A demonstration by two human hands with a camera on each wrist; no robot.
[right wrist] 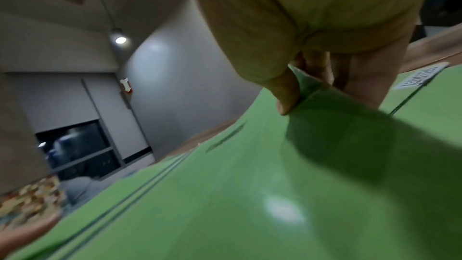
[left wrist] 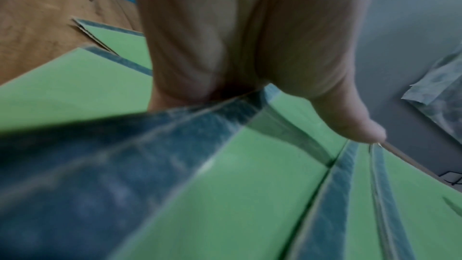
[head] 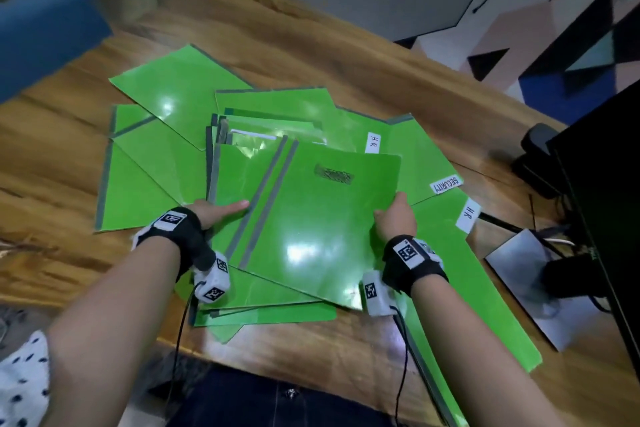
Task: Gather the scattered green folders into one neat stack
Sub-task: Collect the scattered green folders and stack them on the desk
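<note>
- My left hand point(head: 216, 212) grips the left edge of the small bundle of green folders point(head: 311, 218) I hold above the pile; its thumb point(left wrist: 350, 124) lies flat on a cover beside a grey spine strip, and the fingers go underneath, out of sight.
- My right hand point(head: 394, 218) pinches the right edge of the same bundle: the thumb point(right wrist: 287, 94) presses on top and the fingers curl under the edge.
- The two hands are well apart, one on each side of the bundle.
- The top folder carries a dark printed patch point(head: 334, 174) near its far end.
- The remaining folders point(head: 166, 104) lie fanned out and overlapping on the wooden table point(head: 311, 45), under and around the held bundle.
- White tabs stick out on the right: one reads SECURITY point(head: 446, 184), two read HR point(head: 373, 142).
- A dark monitor point(head: 602, 218) on its stand sits at the table's right edge.
</note>
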